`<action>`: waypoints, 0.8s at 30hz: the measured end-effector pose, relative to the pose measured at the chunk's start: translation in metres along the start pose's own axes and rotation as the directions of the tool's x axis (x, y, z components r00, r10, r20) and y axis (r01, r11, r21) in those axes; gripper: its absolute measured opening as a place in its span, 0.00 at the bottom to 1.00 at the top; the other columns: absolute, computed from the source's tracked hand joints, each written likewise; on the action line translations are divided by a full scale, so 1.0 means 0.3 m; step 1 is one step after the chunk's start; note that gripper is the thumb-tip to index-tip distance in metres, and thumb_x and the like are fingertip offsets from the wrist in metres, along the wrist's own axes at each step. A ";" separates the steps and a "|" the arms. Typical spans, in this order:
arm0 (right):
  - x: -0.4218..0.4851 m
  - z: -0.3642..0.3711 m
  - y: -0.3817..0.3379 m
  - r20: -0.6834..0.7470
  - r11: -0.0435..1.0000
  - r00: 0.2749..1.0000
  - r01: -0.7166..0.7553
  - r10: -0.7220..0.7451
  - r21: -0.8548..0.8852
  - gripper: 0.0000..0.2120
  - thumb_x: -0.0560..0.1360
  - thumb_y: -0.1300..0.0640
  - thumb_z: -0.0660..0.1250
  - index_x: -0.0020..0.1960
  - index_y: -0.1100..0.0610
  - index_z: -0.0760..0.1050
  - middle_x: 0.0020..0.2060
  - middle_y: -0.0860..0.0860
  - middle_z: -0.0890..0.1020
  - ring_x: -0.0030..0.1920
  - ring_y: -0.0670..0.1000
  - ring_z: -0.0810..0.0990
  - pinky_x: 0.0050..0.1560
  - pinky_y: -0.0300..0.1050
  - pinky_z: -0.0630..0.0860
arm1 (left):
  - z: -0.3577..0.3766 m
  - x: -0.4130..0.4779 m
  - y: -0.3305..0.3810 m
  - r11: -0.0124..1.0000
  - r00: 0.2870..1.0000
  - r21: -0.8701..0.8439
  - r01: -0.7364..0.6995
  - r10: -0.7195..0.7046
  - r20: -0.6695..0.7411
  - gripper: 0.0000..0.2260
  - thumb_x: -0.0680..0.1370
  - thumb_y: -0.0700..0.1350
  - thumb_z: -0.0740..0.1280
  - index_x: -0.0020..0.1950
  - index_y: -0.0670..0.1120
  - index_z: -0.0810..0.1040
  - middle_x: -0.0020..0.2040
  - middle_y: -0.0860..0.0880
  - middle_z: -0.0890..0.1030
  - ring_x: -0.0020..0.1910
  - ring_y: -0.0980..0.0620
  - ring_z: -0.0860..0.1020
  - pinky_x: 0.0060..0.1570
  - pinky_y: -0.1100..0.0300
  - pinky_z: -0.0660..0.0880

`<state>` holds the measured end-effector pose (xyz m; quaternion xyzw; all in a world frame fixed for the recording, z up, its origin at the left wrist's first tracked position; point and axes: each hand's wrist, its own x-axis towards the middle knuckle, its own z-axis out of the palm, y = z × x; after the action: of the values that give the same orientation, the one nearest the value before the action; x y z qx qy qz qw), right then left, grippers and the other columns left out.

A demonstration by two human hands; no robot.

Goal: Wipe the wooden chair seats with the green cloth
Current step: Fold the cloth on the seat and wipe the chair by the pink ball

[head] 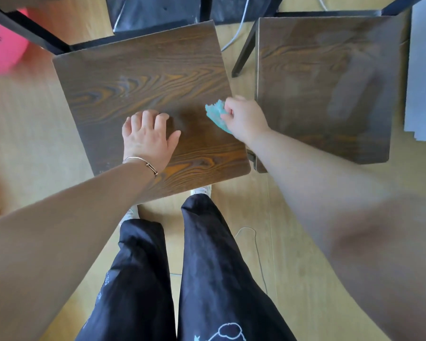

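Your view is evenly daylit, soft overall; the right hand (246,119) is motion-blurred, sheen past its fingers (228,110), edges bowed.

Light wood-plank floor (293,279); pink ball (0,43) upper left; thin cable (258,252) across boards; white sheets (423,77) at right edge.

My left hand (149,139) lies flat, palm down, fingers (143,118) spread; my right hand (244,118) is fisted, arm stretched forward.
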<state>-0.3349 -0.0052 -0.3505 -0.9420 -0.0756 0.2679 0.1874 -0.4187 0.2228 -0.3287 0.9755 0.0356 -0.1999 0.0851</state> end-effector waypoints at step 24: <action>-0.293 0.468 -0.508 -0.245 0.872 0.845 -0.415 0.475 0.259 0.08 0.80 0.56 0.62 0.43 0.55 0.67 0.49 0.53 0.76 0.42 0.52 0.69 0.40 0.43 0.64 | 0.012 -0.339 -0.581 0.998 0.997 -0.009 0.066 -0.067 -0.050 0.22 0.80 0.58 0.59 0.68 0.46 0.70 0.66 0.43 0.70 0.67 0.38 0.65 0.69 0.42 0.58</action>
<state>-0.4905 0.1572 -0.3589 -0.9400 0.2020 0.1637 0.2209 -0.5314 0.3899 -0.3182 0.9781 0.0710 -0.1778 0.0812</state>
